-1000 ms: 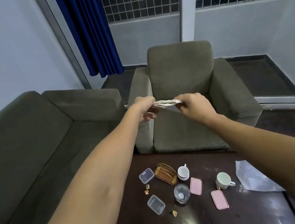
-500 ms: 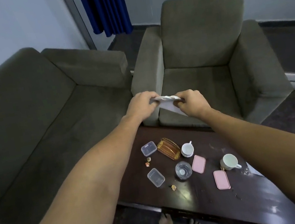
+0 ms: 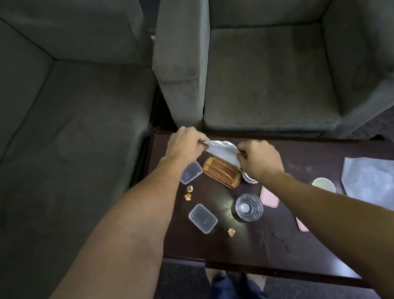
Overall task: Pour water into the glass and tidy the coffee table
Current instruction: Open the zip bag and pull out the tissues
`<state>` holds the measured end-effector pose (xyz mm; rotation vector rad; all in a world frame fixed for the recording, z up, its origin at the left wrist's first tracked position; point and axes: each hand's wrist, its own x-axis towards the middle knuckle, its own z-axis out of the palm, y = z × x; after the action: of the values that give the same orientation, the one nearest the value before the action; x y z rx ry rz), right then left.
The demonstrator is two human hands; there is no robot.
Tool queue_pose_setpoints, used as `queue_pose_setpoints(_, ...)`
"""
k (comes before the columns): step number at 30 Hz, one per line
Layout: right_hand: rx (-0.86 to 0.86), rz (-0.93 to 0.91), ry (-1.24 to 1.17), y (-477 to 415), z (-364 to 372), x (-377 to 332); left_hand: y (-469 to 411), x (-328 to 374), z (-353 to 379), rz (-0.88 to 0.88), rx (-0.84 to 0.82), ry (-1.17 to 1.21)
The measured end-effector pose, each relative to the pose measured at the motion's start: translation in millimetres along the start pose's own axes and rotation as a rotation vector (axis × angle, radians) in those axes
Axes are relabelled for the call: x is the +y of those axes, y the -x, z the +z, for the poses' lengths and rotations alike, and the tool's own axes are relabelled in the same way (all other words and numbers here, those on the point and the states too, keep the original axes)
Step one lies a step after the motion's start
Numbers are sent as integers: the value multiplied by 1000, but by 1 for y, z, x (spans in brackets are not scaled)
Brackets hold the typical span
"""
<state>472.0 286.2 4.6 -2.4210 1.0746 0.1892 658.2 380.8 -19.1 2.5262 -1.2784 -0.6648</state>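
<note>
Setting: a dark wooden tabletop [image 3: 298, 163], seen from above. A grey-green sofa [image 3: 53, 116] is placed along its left end and a matching armchair [image 3: 269, 70] along its far edge.

Grips: the left grip [image 3: 186, 146] and the right grip [image 3: 258, 158] are held over the far left part of the tabletop. A white sheet [image 3: 222, 151] is stretched between them, one end pinched in curled fingers by each. Whether it is paper or cloth cannot be told.

Under the sheet: a golden wire holder [image 3: 222, 175] lies just below, its far end covered by the sheet. A white cup [image 3: 250, 179] beside the holder is mostly hidden by the right grip.

Task thing: the glass [image 3: 248, 207] is found upright near the middle of the tabletop, nearer than the holder and apart from both grips. Its water level cannot be read.

Surroundings:
- One clear container [image 3: 190, 172] is seen under the left wrist, a second clear container [image 3: 202, 218] left of the glass.
- Three crumpled wrappers are noted: [image 3: 189, 189], [image 3: 188, 197], [image 3: 231, 232].
- A pink lid [image 3: 269, 197] lies just right of the glass; a second pink lid [image 3: 302, 225] and a second cup [image 3: 324, 184] are partly covered by the right forearm.
- A clear plastic bag [image 3: 379, 187] lies flat at the right end.
- Legs in jeans [image 3: 232, 298] are seen at the near edge.
</note>
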Motion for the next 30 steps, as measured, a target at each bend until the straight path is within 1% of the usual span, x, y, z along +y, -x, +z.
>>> queue_pose_setpoints(4, 33, 22, 90, -16, 43, 15, -23, -17, 41, -9, -19, -54)
queue_pose_setpoints(8, 52, 53, 123, -31, 74, 25, -40, -29, 70, -11, -39, -76)
queue_pose_setpoints(18, -150, 66, 286, -47, 104, 30, -58, -35, 101, 29, -130, -134)
queue_pose_setpoints(22, -160, 65, 310, -49, 111, 33, -58, -38, 107, 33, -185, -172)
queue_pose_setpoints(27, -166, 41, 385, -52, 124, 38, -59, -41, 115, 40, -192, -169)
queue_pose_setpoints(30, -184, 53, 387, -56, 129, 40, -61, -42, 117, 24, -205, -157)
